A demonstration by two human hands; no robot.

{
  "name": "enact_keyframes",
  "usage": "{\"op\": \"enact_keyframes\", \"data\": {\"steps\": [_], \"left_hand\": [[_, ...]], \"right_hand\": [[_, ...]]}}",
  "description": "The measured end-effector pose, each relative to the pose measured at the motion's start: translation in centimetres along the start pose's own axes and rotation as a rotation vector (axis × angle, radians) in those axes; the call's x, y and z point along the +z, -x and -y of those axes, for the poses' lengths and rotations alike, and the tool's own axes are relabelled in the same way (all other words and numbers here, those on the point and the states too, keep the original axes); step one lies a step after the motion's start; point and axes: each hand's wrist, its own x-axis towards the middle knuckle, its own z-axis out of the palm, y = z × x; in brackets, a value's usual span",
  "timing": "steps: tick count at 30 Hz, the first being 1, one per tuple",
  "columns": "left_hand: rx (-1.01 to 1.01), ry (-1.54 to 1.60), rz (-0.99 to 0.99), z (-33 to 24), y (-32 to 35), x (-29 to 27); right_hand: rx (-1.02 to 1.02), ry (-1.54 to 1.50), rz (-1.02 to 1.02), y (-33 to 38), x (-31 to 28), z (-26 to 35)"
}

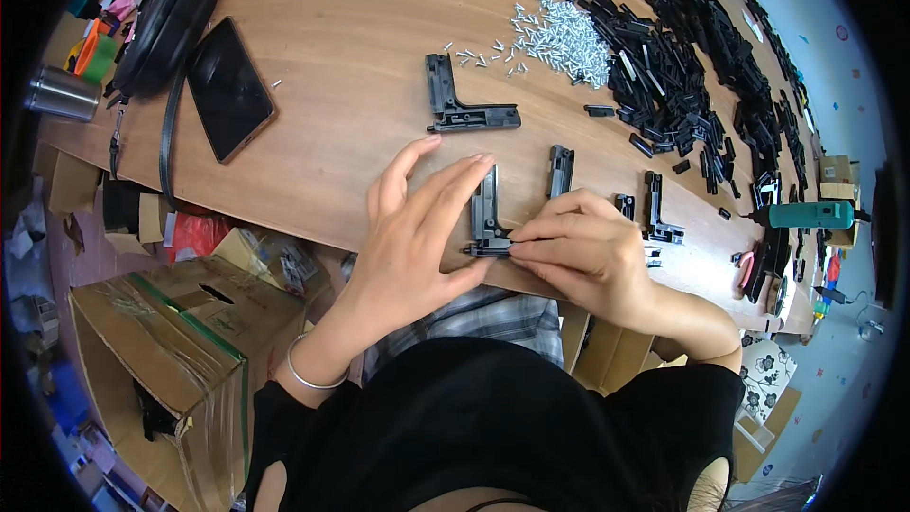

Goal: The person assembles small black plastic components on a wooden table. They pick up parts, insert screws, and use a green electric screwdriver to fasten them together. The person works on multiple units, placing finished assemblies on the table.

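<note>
Where the black L-shaped housing (486, 204) lies: on the counter (332, 104), near the edge closest to us.
Left hand (408, 242): fingers wide about the housing; we should brace it, so it does not turn.
Right hand (597, 251): fingers pinched narrow at its lower bar; what they hold, we cannot tell. We should press straight, evenly.

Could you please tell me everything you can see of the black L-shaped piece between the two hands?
The black L-shaped piece looks like plastic, with a recessed channel in one arm. It appears to lie near the front edge of the table, that arm pointing away, the other running right. The right hand pinches at the second arm, hiding its end; whether the left hand touches it is unclear.
</note>
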Motion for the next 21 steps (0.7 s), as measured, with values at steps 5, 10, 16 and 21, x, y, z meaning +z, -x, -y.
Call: {"op": "enact_keyframes", "data": {"steps": [5, 10, 16, 21], "left_hand": [[-0.011, -0.047, -0.015, -0.1, -0.3, 0.2], [0.002, -0.051, -0.028, 0.0, -0.4, 0.5], [0.0, -0.081, -0.013, -0.1, -0.7, 0.4], [-0.029, -0.119, -0.032, 0.1, -0.6, 0.7]], "right_hand": [[-0.168, 0.18, -0.021, 0.4, 0.4, -0.3], [-0.12, 0.181, -0.073, 0.4, 0.8, -0.1], [-0.012, 0.18, 0.037, -0.2, -0.5, 0.5], [-0.007, 0.235, 0.046, -0.6, -0.3, 0.6]]}}
